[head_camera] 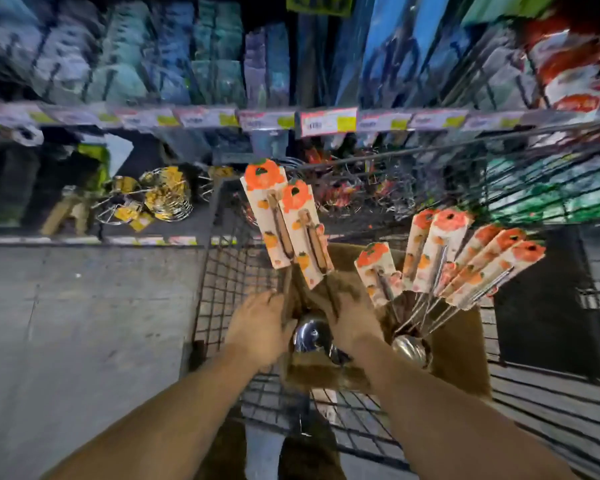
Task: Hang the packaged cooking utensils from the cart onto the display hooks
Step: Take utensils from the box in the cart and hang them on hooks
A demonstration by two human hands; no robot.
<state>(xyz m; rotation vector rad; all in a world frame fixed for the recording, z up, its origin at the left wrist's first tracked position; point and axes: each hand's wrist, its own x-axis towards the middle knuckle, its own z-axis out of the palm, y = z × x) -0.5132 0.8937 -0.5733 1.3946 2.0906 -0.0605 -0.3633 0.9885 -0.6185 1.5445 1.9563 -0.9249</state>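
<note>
Two carded ladles [288, 226] up out of cardboard box [465, 344], cards w/ orange pumpkin print tilted toward cart's far-left corner, steel bowls low between both hands. Left hand [260, 325] at left-hand ladle's stem, fingers curled toward it; looks like a grip, but blur too heavy, so can't tell for sure. Right hand [352, 322] wrapped round right-hand ladle's stem, holding it. More ladles [465, 258] bunched upright in box's right half, cards fanned toward cart's right side, bowls down inside. Box sitting in wire cart [229, 282], near its front-left part. Beyond cart's far edge: shelf rail w/ price tags [328, 121], packs hanging above, wire whisks [153, 200] on lower shelf at left. Display hooks for these not made out, too blurred. Prob. step: lifting a pair clear of box, nothing hung yet. Risks: stems tangling w/ remaining bunch on way up, tipping it or dragging one out; bowl-heavy ends swinging, slipping from a low grip; card hole tearing if forced onto hook at an angle; cards snagging on cart's wire rim.
</note>
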